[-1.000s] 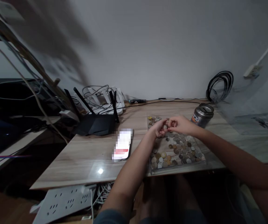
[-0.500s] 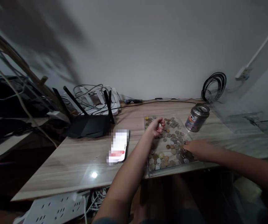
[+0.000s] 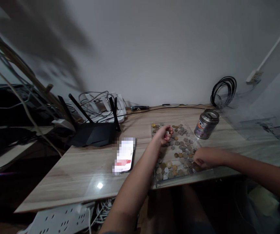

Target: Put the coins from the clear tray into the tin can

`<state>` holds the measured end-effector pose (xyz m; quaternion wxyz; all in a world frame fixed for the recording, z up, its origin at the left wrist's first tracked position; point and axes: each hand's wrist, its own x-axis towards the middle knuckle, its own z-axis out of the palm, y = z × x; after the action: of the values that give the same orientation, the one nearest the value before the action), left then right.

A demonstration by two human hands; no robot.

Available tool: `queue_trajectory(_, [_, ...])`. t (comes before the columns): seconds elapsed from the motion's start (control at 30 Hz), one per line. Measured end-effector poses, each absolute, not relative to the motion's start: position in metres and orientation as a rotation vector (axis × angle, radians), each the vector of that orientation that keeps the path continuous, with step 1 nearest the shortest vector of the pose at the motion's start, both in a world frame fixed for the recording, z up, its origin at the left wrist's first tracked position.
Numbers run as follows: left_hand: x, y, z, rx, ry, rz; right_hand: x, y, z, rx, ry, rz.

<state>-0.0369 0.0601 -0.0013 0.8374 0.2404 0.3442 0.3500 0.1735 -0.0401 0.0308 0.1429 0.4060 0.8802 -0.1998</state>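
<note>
A shallow clear plastic tray lies on the desk with many loose coins spread over it, silver-coloured and yellowish. Above its far left part is my left hand, palm turned inward and fingers curled round what looks like a pale coin. My right hand is closed, low over the tray's near right corner, touching or just above the coins there. Its fingertips point down and what they hold is hidden. Behind it stands a silver can with a slot in its lid, right of the tray.
Left of my left forearm lies a lit phone. A black router and white routers with tangled cables stand at the back left. A coiled black cable leans on the wall. Below the desk edge is a white power strip.
My right hand has closed more and shifted slightly right at the tray's near right corner. My left hand stays curled in place. The whole view has shifted slightly.
</note>
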Motion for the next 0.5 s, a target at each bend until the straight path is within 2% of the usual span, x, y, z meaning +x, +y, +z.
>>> queue_trajectory(0.17, [-0.033, 0.056, -0.005, 0.739, 0.773, 0.513, 0.154, 0.009, 0.041, 1.375, 2.789, -1.252])
queue_trajectory(0.27, [-0.031, 0.052, -0.002, 0.801, 0.765, 0.349, 0.137, 0.037, 0.038, 1.484, 2.752, -1.537])
queue_trajectory(0.4, [-0.032, 0.052, 0.001, 0.795, 0.792, 0.346, 0.12, 0.058, 0.025, 1.597, 2.647, -1.664])
queue_trajectory(0.5, [-0.035, 0.055, -0.003, 0.771, 0.771, 0.384, 0.127, 0.059, 0.028, 1.799, 2.899, -1.492])
